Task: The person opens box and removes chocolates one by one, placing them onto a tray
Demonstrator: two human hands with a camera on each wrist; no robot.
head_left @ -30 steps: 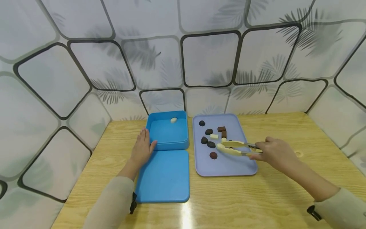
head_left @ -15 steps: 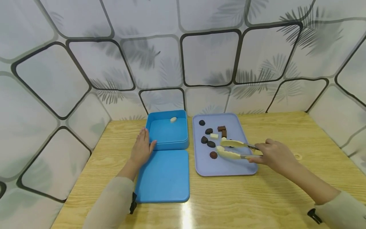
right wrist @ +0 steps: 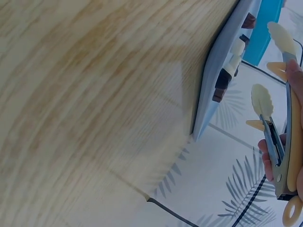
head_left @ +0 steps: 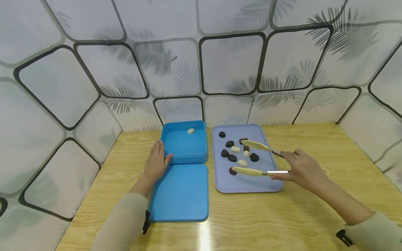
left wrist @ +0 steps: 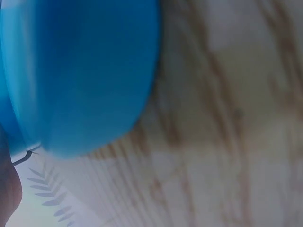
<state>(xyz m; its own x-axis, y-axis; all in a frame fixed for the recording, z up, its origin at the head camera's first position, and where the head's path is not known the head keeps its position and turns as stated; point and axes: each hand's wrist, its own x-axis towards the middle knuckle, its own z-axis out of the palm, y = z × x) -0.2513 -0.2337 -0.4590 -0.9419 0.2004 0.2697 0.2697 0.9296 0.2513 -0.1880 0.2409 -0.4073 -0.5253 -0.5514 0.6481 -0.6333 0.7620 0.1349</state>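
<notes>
My right hand (head_left: 295, 166) grips cream-tipped metal tongs (head_left: 251, 170) by their handle end. The tongs stand wide apart over a lavender tray (head_left: 251, 184), with nothing between their tips. Between the two arms lie a white candy (head_left: 242, 162) and a dark chocolate (head_left: 254, 157). Several more dark, brown and white pieces lie further back on the tray. In the right wrist view the tongs (right wrist: 277, 137) hang beside the tray's edge (right wrist: 208, 104). My left hand (head_left: 157, 161) rests flat against the left front corner of an open blue box (head_left: 185, 150), which holds one white candy (head_left: 190, 131).
The blue lid (head_left: 179, 193) lies flat on the wooden table (head_left: 282, 216) in front of the box. Patterned wall panels close in the table at the back and both sides. The left wrist view shows only a blurred blue surface (left wrist: 80, 71) and wood grain.
The tongs' arms have spread wide, the upper one swinging toward the back of the tray. A white candy and a dark chocolate now show between them. The left hand has not moved.
</notes>
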